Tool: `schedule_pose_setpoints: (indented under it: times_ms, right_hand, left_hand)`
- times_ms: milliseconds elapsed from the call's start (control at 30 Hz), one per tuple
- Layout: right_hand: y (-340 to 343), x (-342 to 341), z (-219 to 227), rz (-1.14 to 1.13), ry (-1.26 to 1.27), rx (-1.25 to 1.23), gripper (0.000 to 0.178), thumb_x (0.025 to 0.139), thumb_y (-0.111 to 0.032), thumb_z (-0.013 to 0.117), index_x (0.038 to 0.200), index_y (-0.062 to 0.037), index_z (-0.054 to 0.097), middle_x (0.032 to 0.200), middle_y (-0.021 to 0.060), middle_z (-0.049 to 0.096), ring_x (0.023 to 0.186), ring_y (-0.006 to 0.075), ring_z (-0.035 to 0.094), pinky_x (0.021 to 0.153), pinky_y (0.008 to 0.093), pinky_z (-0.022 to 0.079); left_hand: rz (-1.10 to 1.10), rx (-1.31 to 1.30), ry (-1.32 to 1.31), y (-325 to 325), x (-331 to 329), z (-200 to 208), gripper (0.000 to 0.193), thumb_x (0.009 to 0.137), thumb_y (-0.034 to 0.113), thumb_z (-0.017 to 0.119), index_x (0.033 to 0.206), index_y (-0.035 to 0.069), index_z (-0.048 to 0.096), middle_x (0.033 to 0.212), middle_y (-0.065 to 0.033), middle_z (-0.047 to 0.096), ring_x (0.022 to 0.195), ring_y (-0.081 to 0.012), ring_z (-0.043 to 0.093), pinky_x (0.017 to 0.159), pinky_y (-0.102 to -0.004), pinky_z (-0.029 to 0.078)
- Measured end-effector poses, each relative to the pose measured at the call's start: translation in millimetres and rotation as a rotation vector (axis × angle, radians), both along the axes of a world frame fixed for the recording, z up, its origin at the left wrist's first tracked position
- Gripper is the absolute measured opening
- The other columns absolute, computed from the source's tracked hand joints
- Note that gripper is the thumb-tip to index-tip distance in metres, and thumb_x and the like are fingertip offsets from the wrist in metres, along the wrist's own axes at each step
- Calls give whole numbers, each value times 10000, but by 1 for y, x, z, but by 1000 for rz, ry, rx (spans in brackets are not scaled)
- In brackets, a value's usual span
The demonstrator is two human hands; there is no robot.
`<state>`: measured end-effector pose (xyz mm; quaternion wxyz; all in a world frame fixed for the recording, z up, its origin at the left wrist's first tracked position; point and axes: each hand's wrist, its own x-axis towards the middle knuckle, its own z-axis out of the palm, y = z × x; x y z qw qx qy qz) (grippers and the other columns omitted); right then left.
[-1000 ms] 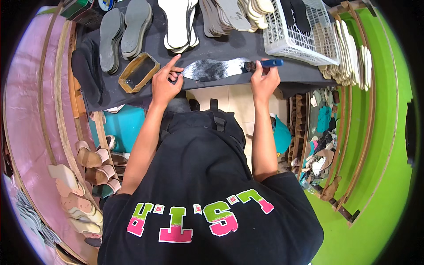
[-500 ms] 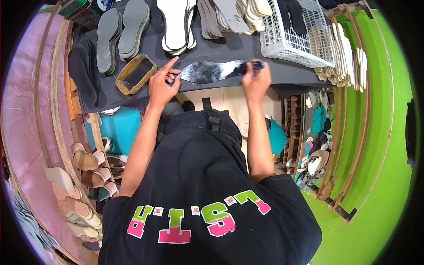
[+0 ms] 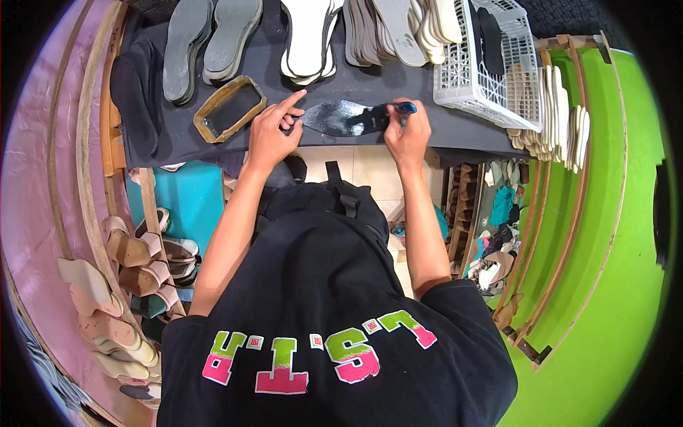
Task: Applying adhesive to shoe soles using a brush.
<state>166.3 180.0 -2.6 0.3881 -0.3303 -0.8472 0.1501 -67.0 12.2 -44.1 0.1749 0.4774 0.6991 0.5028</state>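
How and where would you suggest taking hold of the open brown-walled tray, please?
I would pinch the raised wall at the left, near end of the open brown-walled tray, coming from the left: the wall stands up around an open middle, likely offering a good edge, while the left hand sits close to its right side.

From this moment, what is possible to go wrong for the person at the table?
1. The left hand holds the tip of the shiny black sole; if that surface is wet, which I cannot tell, its fingers might get smeared.
2. The sole is near the front edge of the table, so pushing too hard with the brush in the right hand might make it slip.
3. The tray is beside the left hand and could get bumped.
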Motion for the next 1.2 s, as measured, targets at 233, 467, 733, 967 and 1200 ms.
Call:
schedule_pose_setpoints:
  times_ms: [233,467,733,967,1200]
  right_hand:
    - [38,24,-9,-413,78,-12,105,961,-40,735,1028,32,697,905,189,720,795,330,705,745,419,552]
    - [-37,-35,13,39,56,-383,113,930,-34,759,1025,-11,703,940,161,727,848,320,725,786,400,561]
    - [1,-4,-10,-263,117,-135,69,934,-4,724,986,-4,679,887,169,669,807,362,667,747,430,530]
    - [-75,-87,7,58,80,-273,161,901,-13,761,1034,-34,674,933,147,700,821,358,695,743,432,551]
    - [-39,-61,14,-143,64,-152,107,910,20,727,988,-14,662,929,167,673,827,406,659,750,452,526]
  left_hand:
    - [-22,12,-13,4,-3,4,680,818,-32,755,1458,185,688,964,-43,802,703,-157,621,720,-305,567]
    - [-63,-70,-87,-2,-10,3,653,845,-35,766,1460,169,683,987,-69,811,725,-155,675,736,-305,584]
    - [-100,-25,-130,0,-12,3,641,852,-30,787,1460,141,674,991,-75,813,710,-183,671,752,-322,590]
    - [-99,-32,-138,2,-14,5,615,857,-28,790,1441,134,687,988,-83,811,726,-187,678,766,-325,593]
    - [-110,-6,-133,-2,-14,2,624,849,-37,788,1440,139,690,1000,-79,812,722,-181,680,770,-324,596]
